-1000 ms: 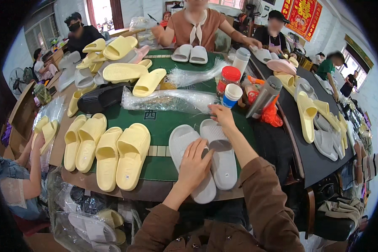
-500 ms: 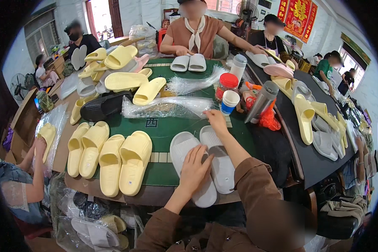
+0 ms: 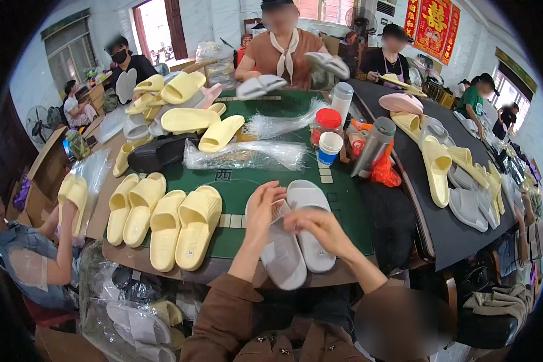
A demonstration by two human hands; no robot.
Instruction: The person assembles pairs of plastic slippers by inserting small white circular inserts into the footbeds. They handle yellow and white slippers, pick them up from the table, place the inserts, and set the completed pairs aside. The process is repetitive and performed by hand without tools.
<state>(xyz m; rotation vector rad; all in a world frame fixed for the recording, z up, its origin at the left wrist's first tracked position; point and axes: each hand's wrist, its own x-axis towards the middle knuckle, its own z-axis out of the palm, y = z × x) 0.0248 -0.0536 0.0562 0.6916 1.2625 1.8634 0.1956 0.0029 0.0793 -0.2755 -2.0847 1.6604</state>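
Note:
A pair of grey slide slippers lies before me on the table: the left slipper (image 3: 283, 259) and the right slipper (image 3: 308, 196). My left hand (image 3: 262, 208) is over the left slipper's strap, its fingers stretched toward the right and slightly bent. Close beside it, my right hand (image 3: 321, 228) hovers over the slippers with thumb and fingers pinched together. What those fingertips hold, if anything, is too fine to make out. Beyond the hands lies a bundle of thin clear plastic strands (image 3: 247, 155).
Two pairs of yellow slippers (image 3: 190, 232) stand to my left. A black shoe (image 3: 157, 151) and piled slippers (image 3: 184, 88) lie farther off. A red-lidded jar (image 3: 327, 123), a paper cup (image 3: 329, 149) and a steel flask (image 3: 374, 145) stand at right. Co-workers handle slippers around the table.
My right hand has come back from the strand bundle to the slippers. My left hand has moved up over the left strap. Across the table, a person has lifted the grey slippers.

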